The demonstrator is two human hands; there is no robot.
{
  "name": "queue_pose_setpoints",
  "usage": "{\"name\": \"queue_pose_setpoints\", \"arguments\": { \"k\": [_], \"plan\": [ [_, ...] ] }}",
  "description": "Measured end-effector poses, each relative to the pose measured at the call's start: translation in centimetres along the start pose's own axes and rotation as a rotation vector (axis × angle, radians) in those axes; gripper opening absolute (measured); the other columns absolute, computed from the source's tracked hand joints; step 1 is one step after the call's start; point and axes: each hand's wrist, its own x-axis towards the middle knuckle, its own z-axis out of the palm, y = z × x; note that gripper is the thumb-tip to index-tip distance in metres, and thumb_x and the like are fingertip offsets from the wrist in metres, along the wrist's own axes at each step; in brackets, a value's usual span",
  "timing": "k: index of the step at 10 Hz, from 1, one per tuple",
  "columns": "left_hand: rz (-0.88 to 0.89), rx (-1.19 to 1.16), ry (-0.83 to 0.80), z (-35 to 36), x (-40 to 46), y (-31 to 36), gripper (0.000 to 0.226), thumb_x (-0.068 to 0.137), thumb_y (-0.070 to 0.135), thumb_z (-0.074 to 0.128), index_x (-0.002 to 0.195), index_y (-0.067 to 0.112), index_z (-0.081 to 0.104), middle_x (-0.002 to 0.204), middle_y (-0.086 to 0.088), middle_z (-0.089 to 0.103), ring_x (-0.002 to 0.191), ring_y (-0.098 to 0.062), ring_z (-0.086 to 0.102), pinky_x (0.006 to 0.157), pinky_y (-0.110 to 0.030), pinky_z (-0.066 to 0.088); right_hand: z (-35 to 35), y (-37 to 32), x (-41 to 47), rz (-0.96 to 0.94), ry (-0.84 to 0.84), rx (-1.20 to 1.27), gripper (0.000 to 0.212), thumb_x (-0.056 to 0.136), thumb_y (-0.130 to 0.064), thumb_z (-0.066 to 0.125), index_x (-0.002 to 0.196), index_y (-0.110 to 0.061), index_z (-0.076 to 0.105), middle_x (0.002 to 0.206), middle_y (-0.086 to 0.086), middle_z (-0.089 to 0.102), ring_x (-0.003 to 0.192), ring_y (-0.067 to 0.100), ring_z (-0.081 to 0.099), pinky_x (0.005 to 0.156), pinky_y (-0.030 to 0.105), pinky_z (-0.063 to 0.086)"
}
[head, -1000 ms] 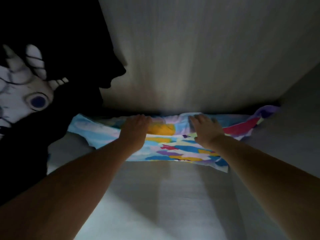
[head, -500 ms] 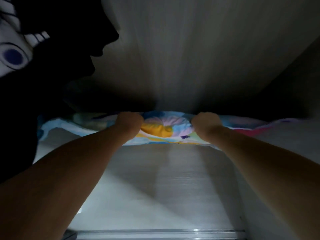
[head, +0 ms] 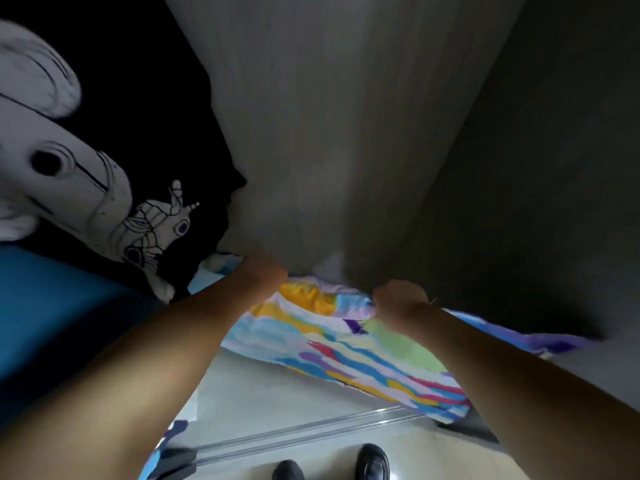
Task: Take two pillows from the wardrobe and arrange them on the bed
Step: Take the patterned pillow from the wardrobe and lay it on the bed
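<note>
A: Biggest thing first: we are leaning into the wardrobe [head: 346, 133], its pale back panel ahead of us and its shelf floor [head: 263, 393] below. What worries us here?

B: The dark printed garment [head: 104, 188] hanging at our left. It hangs just beside the pillow's far end, so as we draw the pillow out we judge it could snag and come along, or slip off whatever holds it up, which we can't see.

A: And the pillow [head: 346, 348] itself?

B: It lies on the shelf floor at the back, its near corner already past the metal door track [head: 311, 433]. We hold it only by bunched cover fabric along its far edge. It looks soft and floppy, so the free end may sag, catch on that track, or drop toward our shoes [head: 372, 460] on the floor.

A: How sure is the hold?

B: Our left hand [head: 261, 275] is fisted, fingers curled tight into the cloth. Our right hand [head: 398, 299] is closed the same way on a fold near the middle. Both pinch cover rather than filling, so the cloth could slide out of our fists under the pillow's weight.

A: Anything smaller?

B: A patterned scrap [head: 173, 434] shows by our left forearm at the bottom edge; we can't tell what it is.
</note>
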Motion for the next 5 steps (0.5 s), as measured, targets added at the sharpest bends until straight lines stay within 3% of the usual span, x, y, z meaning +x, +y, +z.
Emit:
{"name": "queue_pose_setpoints", "arguments": {
  "k": [1, 2, 3, 5],
  "plan": [
    [0.16, 0.242, 0.055, -4.9, -3.8, 0.8, 0.031, 0.093, 0.01, 0.041, 0.111, -0.006, 0.062, 0.122, -0.025, 0.059, 0.114, -0.04, 0.053, 0.078, -0.027, 0.046, -2.0, 0.3, -6.2, 0.089, 0.012, 0.045, 0.039, 0.096, -0.032, 0.045, 0.126, -0.01, 0.059, 0.13, 0.012, 0.06, 0.123, 0.029, 0.056, 0.097, 0.037, 0.047],
    [0.155, 0.038, 0.052, -8.1, -7.0, 2.8, 0.026, 0.092, 0.014, 0.046, 0.106, 0.002, 0.065, 0.116, -0.019, 0.064, 0.108, -0.035, 0.059, 0.092, -0.04, 0.047, -3.4, 0.7, -12.2, 0.172, 0.02, 0.072, 0.04, 0.097, -0.034, 0.045, 0.128, -0.012, 0.058, 0.132, 0.011, 0.059, 0.125, 0.028, 0.054, 0.098, 0.036, 0.046],
    [0.261, 0.153, 0.077, -11.6, -10.5, 5.5, 0.027, 0.092, 0.014, 0.05, 0.114, 0.004, 0.063, 0.123, -0.017, 0.061, 0.115, -0.035, 0.058, 0.094, -0.04, 0.047, -3.9, 1.5, -18.2, 0.298, 0.062, 0.13, 0.038, 0.095, -0.033, 0.049, 0.123, -0.012, 0.061, 0.128, 0.01, 0.062, 0.12, 0.028, 0.058, 0.094, 0.035, 0.049],
    [0.367, 0.239, 0.09, -16.6, -15.0, 13.6, 0.028, 0.092, 0.009, 0.046, 0.112, 0.003, 0.065, 0.121, -0.017, 0.064, 0.111, -0.034, 0.061, 0.089, -0.035, 0.05, -1.9, 4.2, -29.3, 0.504, 0.082, 0.179, 0.026, 0.093, -0.017, 0.052, 0.115, -0.014, 0.066, 0.119, 0.007, 0.067, 0.109, 0.027, 0.064, 0.083, 0.031, 0.051]
  ]
}}
